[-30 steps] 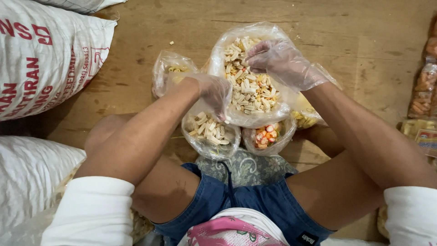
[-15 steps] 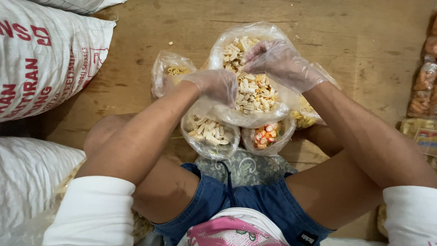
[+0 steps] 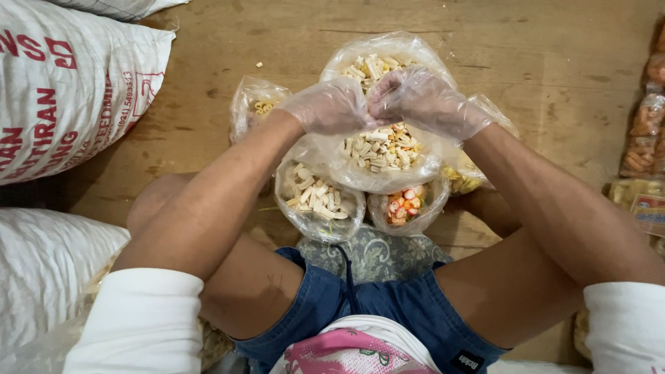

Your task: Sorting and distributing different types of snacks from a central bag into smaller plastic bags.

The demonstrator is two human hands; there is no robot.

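Observation:
Both my hands wear thin clear plastic gloves. My left hand (image 3: 329, 107) and my right hand (image 3: 422, 100) meet over a large clear bag of pale stick-shaped crackers (image 3: 381, 149), pinching its plastic together at the top. The bag sits on the wooden floor between my knees. Beneath it lie a smaller bag of pale crackers (image 3: 315, 197) and a small bag of orange and white pieces (image 3: 402, 204).
Another small bag of yellow curls (image 3: 256, 107) lies left, one of yellow snacks (image 3: 464, 176) right. Big white printed sacks (image 3: 69, 90) fill the left side. Packed snack bags (image 3: 644, 138) line the right edge. The wooden floor (image 3: 554, 55) stretches ahead.
My hands have come together over the big bag. The left moved up and right, the right came down, and the bag's open mouth is now gathered between them.

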